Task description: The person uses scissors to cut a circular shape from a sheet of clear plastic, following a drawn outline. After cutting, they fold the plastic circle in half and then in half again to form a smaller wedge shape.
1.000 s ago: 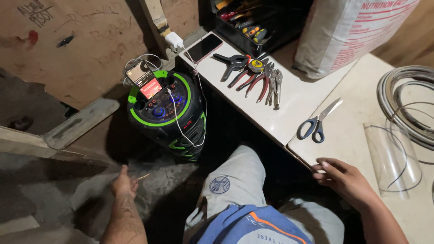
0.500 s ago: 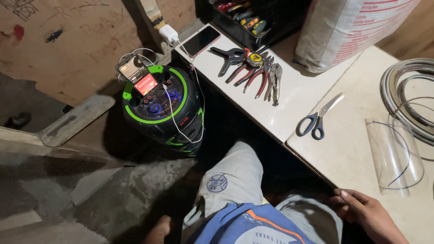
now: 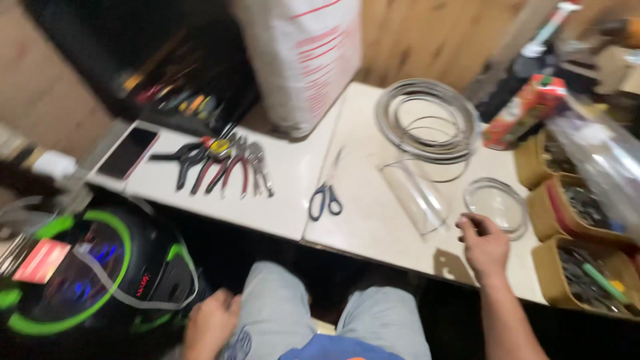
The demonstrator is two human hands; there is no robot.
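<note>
My right hand hovers over the white tabletop, fingers loosely curled with nothing in them, right beside a round clear glass dish and a clear glass cylinder lying on its side. My left hand rests low by my left knee, next to a black speaker with green rings; it holds nothing that I can see. The view is blurred by motion.
Blue-handled scissors, a coil of grey wire, a row of pliers and a phone lie on the tables. A white sack stands behind. Cardboard bins of parts line the right edge.
The view has swung up and to the right. My right hand moved from the table's near edge to beside the glass dish. My left hand came up next to my knee.
</note>
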